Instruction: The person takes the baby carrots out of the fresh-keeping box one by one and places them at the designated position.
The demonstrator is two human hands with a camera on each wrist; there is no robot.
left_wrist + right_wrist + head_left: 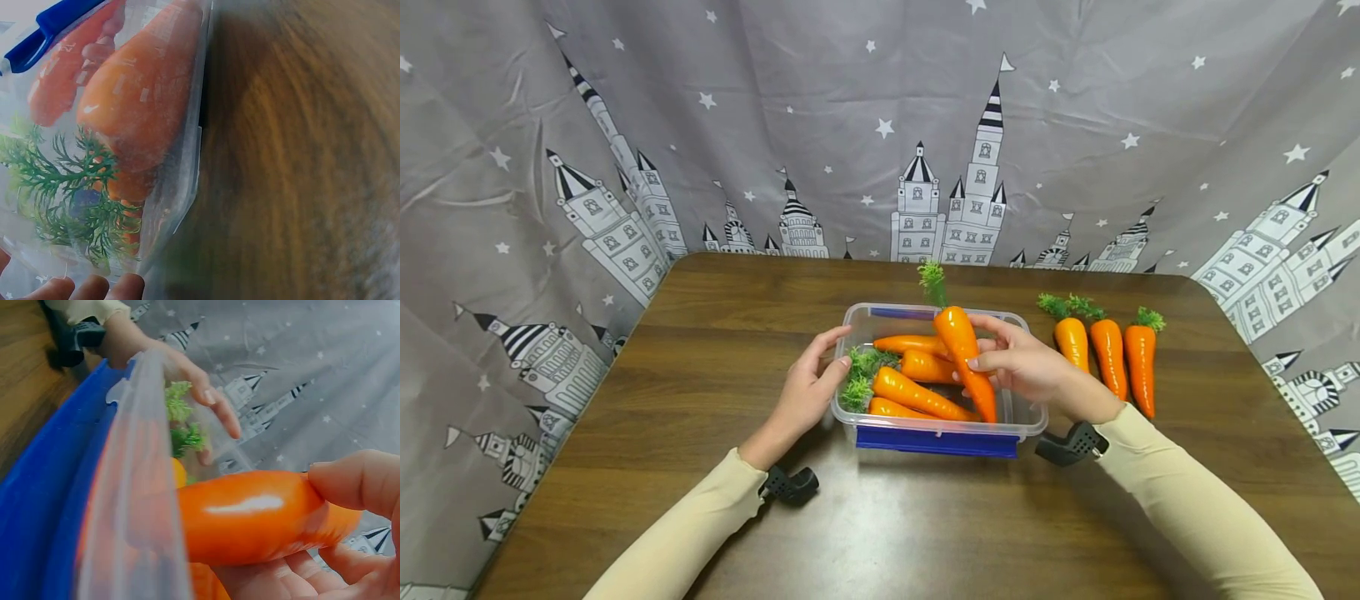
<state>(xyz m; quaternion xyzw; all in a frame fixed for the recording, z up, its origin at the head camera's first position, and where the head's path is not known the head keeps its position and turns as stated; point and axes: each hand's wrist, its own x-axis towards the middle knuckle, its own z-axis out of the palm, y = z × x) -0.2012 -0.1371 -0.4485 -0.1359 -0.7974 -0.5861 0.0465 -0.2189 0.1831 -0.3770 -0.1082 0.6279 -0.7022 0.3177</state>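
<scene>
My right hand (1026, 362) holds an orange toy carrot (958, 337) between thumb and fingers, leaning, leafy top up and tip down over a clear plastic container (940, 432). Several more carrots (917, 392) lie inside, their green tops (859, 387) toward the left end. At that end, my left hand (805, 390) rests with extended fingers against the container, thumb at the rim. In the left wrist view, fingertips (94, 287) show beside the clear wall. The right wrist view shows the held carrot (250, 512) close up, its lower part behind the near wall.
Three more carrots (1107, 350) lie side by side on the brown wooden table (715, 333), right of the container. Blue latch flaps (936, 442) hang on the container's long sides. A grey castle-print curtain (835, 117) hangs behind the table.
</scene>
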